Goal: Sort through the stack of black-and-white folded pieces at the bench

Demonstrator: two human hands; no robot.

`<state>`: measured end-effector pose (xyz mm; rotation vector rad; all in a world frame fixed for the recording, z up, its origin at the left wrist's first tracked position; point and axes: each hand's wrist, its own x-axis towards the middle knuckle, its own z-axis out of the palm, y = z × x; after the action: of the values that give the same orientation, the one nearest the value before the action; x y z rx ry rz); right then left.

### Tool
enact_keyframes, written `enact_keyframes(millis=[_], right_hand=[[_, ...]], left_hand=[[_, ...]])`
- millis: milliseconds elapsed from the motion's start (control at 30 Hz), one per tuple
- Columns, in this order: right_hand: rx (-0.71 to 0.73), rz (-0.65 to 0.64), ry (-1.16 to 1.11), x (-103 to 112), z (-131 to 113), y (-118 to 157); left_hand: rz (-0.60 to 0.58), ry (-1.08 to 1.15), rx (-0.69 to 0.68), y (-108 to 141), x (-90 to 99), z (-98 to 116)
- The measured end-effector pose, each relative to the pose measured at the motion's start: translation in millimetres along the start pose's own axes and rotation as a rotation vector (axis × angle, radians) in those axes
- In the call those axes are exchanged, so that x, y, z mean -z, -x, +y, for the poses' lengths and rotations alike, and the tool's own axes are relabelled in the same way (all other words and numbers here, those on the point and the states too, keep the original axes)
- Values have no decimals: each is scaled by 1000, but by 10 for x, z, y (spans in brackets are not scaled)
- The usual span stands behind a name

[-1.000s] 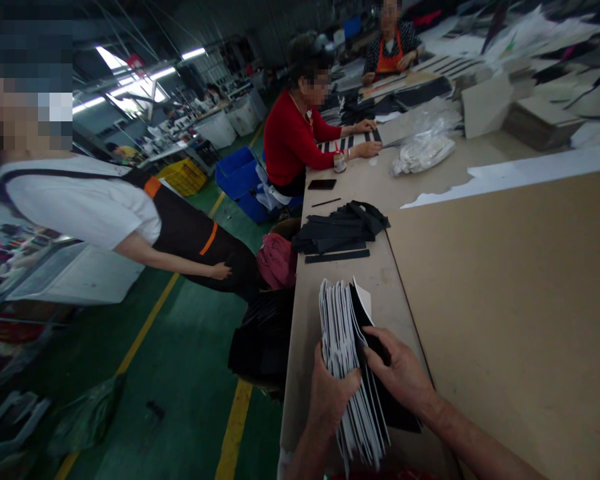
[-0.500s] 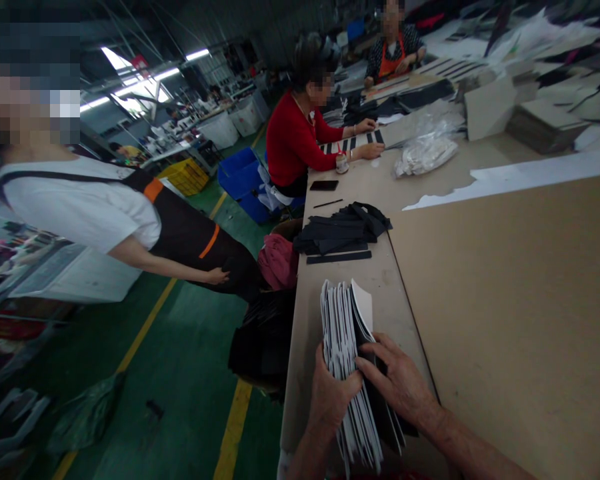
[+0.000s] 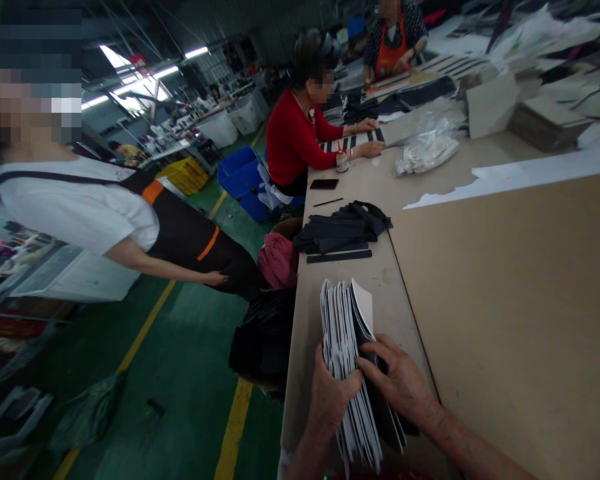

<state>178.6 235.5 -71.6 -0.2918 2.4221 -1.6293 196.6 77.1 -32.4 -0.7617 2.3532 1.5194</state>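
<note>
A thick bundle of thin white-edged black strips stands on edge near the table's front corner. My left hand wraps the bundle's left side, its thumb lying across the strip edges. On the right side, my right hand presses its fingers and thumb against the outermost dark strip, whose pale far end curls away. Both hands are closed on the bundle. Beyond it lies a loose heap of black strips, with a single black strip flat in front of it.
A large brown board covers the right side of the table. Farther off are a phone, a thin dark stick and a clear plastic bag. A person in red sits at the left edge; another person stands in the aisle.
My hands and the bundle stay in nearly the same place. The person in the orange apron at the back has shifted slightly.
</note>
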Motion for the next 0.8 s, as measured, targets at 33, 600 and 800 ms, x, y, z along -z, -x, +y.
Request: enact_keyframes(millis=[33,600,800], right_hand=[[0,-3,-7,2,4,0],[139,65,67,-7,81,28],[98,12,168,-28,84,71]], left_hand=[[-1,1,-1,2,1,0],[-18,21,11,-9,27,-57],[-26,46,49,11,12,-46]])
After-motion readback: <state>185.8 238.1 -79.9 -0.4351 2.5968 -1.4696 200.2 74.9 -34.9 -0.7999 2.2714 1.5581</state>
